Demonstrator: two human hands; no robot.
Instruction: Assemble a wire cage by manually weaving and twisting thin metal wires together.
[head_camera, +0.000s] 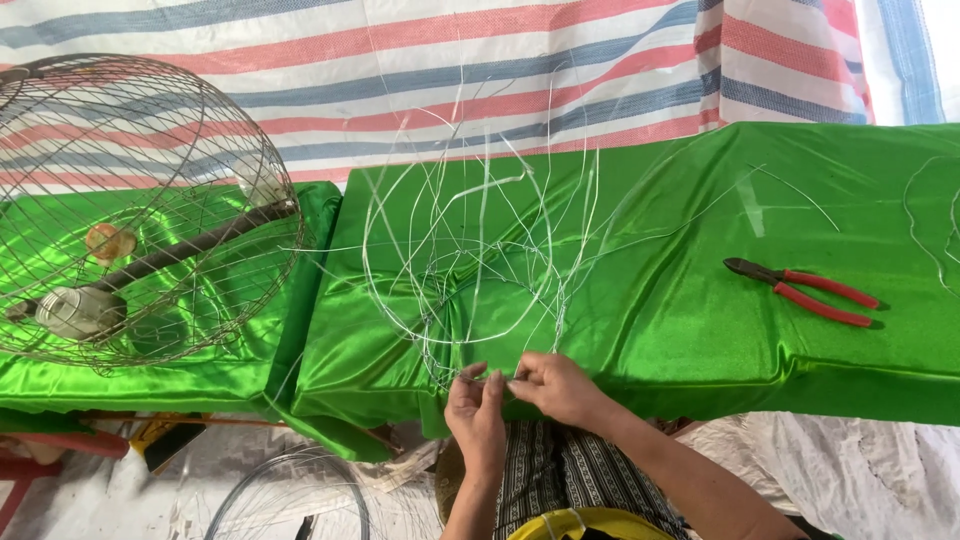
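Right at the near edge of the green-draped table (650, 330), both the left hand (478, 415) and right hand (560, 388) pinched the wire frame (470, 250), whose loops fanned away toward the far edge

Red-handled pliers (803, 290) lie on the green cloth (680, 320) (well apart from the domed wire cage (140, 210)).

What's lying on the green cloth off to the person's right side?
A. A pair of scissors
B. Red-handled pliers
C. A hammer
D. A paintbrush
B: red-handled pliers lie alone on the green cloth, apart from both hands, which work at the thin wire frame.
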